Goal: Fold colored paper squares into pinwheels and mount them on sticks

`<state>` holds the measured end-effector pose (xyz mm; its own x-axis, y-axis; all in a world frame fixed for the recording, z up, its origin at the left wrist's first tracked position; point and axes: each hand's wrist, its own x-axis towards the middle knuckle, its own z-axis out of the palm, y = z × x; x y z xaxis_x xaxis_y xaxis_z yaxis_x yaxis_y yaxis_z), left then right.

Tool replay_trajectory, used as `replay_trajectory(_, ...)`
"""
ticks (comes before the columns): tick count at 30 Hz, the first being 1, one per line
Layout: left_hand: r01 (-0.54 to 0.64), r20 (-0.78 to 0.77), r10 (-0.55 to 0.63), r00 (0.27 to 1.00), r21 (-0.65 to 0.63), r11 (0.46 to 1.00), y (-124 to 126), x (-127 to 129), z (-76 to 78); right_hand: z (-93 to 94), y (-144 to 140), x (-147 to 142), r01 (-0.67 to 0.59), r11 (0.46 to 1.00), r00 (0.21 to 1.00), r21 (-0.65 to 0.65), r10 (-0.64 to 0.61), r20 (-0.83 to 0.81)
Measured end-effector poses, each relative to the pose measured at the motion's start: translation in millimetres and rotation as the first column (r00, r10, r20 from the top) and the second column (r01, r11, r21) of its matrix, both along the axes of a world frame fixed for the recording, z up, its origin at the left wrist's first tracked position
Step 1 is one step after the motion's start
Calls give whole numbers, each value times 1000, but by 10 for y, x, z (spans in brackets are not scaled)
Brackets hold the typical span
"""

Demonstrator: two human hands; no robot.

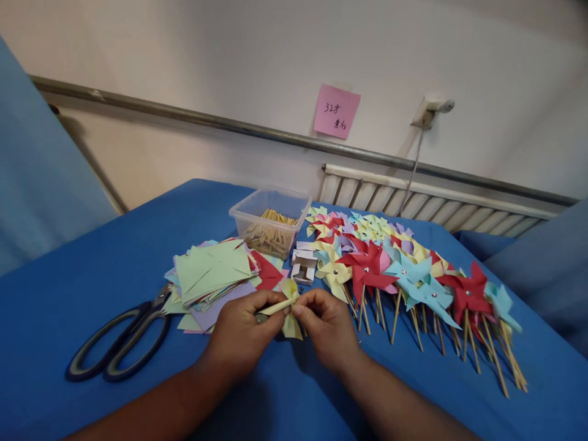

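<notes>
Between my hands is a pale yellow paper pinwheel (292,327), its blades partly folded and partly hidden by my fingers. My left hand (243,324) is closed on it from the left, with a narrow pale yellow piece lying across the fingers; whether that is a stick or rolled paper I cannot tell. A small greyish round thing shows by the left fingers. From the right, the thumb and fingertips of my right hand (324,321) pinch the pinwheel near its centre. Just behind the hands stands a small open white box (304,269).
Left of the hands lie a stack of coloured paper (214,272) and large dark-handled scissors (122,340). A clear plastic tub (241,214) behind holds wooden sticks (271,231). Many finished pinwheels (367,269) on sticks cover the right side of the blue table (184,208).
</notes>
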<state>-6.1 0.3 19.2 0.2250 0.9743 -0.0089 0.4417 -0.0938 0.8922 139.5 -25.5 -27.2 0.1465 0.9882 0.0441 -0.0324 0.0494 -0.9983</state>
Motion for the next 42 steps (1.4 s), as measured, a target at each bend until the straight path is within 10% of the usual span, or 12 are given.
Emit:
replay_trajectory(5,8,7,-8,1000,15,1000,6,-5,-18,24,-33,28,31,991,973,126,-59,223)
replay_trajectory(16,41,32,-41,999,-4,999,-10,-3,6,4,-12,14,49,998,995,40,-52,81)
replay_trajectory(21,42,71,-40,997,-27,999,-10,-2,53,34,1,81,131,964,956,232,-185,228)
replay_trajectory(33,181,120,-178,977,-15,983,2,-30,32,179,0,294,-222,909,906,354,58,419)
replay_trajectory(42,235,-57,-229,972,152,960,-9,-85,41,183,-58,173,-143,931,922,337,1,388)
